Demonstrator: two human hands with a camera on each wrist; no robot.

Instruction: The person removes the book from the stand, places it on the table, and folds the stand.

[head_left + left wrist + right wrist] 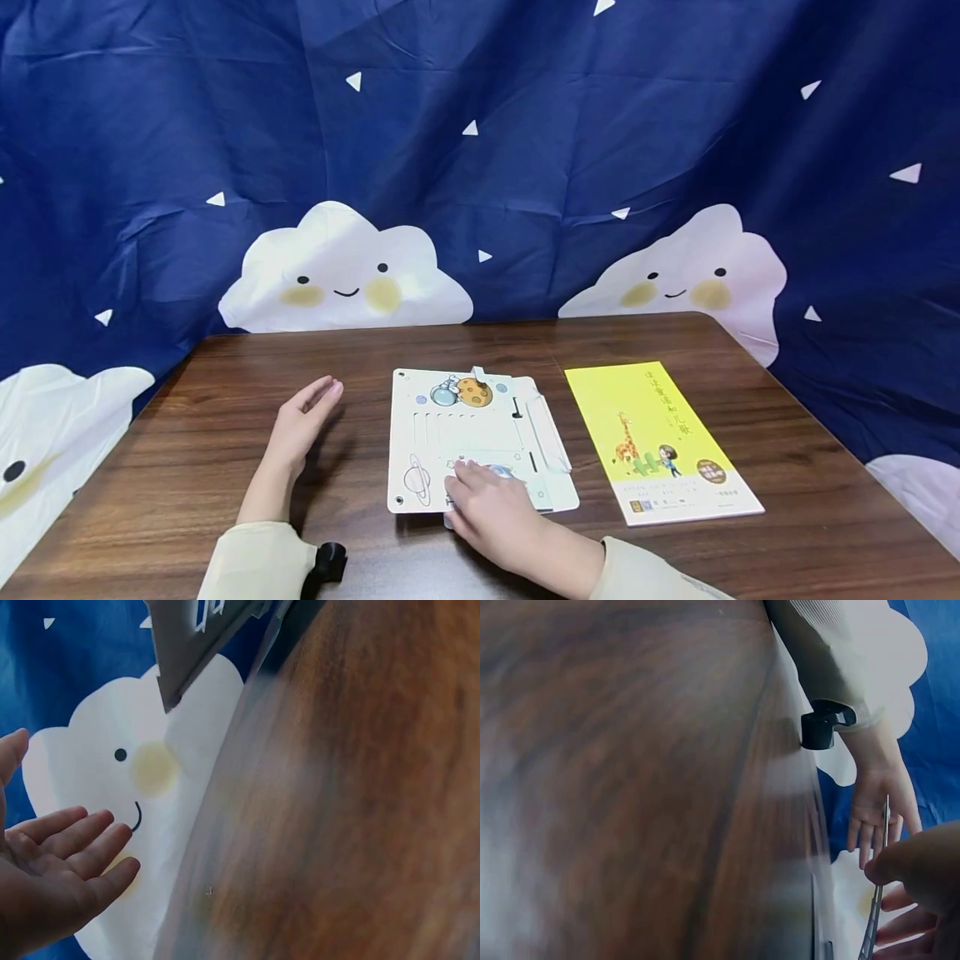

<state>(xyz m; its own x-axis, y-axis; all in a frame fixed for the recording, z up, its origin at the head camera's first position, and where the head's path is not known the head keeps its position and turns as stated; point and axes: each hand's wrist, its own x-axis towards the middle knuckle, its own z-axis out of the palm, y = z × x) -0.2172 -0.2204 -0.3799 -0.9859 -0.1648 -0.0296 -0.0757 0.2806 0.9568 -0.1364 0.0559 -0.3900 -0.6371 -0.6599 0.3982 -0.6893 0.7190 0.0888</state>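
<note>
A flat white book stand with astronaut and planet pictures is held a little above the table, near its middle. At its lower edge, my right hand grips it. The right wrist view shows the stand edge-on, with the thumb of my right hand on one side and the fingers on the other. My left hand is raised to the left of the stand, apart from it and holding nothing. In the left wrist view that hand has its fingers extended, and part of the stand appears above.
A yellow and white book with a giraffe on its cover lies flat to the right of the stand. Brown wooden table lies beneath everything. Behind it hangs a blue cloth with smiling clouds.
</note>
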